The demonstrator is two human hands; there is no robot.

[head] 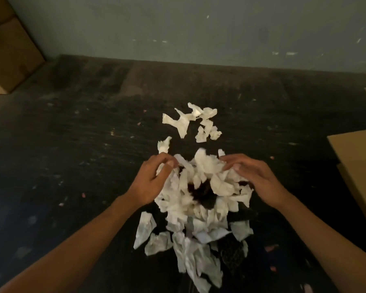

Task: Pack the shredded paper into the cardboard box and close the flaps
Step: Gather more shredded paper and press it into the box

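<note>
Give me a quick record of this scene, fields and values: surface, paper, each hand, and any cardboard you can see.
surface: dark floor, speckled with scraps
paper: white torn-paper pile at centre; stray pieces beyond it
left hand: curled on pile's left edge
right hand: spread on pile's right edge
cardboard: cardboard sheet at right edge; box far left by the wall
paper in box: none visible

Single head-worn view, facing forward and down, close above floor (72, 144)
</note>
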